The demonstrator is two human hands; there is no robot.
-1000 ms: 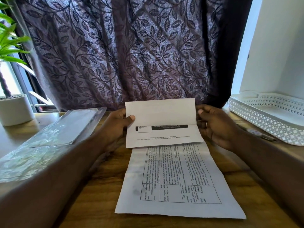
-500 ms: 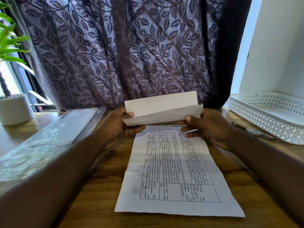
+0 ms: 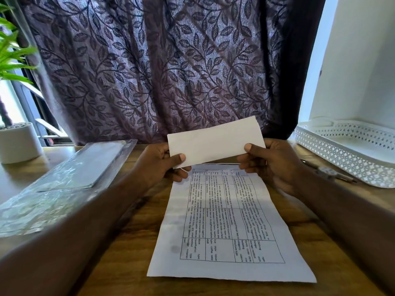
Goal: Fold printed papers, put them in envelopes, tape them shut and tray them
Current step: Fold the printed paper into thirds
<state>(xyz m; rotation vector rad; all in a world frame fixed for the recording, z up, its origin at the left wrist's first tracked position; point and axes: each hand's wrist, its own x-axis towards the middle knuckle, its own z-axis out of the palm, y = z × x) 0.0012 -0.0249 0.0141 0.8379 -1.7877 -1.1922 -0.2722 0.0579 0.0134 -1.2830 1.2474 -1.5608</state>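
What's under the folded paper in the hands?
A printed sheet lies on the wooden table, its far edge below the folded paper held by left hand and right hand. Hands hide its far corners.

The white printed paper sheet [image 3: 224, 231] lying flat carries a ruled grid of black type (turned sideways to the camera). Its nearest cells read "Clothing", "hanger", "Cup style", "coffee table", "Classification" and "storage container". The finer lines are too small to read.

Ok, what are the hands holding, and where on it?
Both hold the folded paper above the flat printed sheet: the left hand pinches its lower left corner, the right hand its right end, thumbs on the near face.
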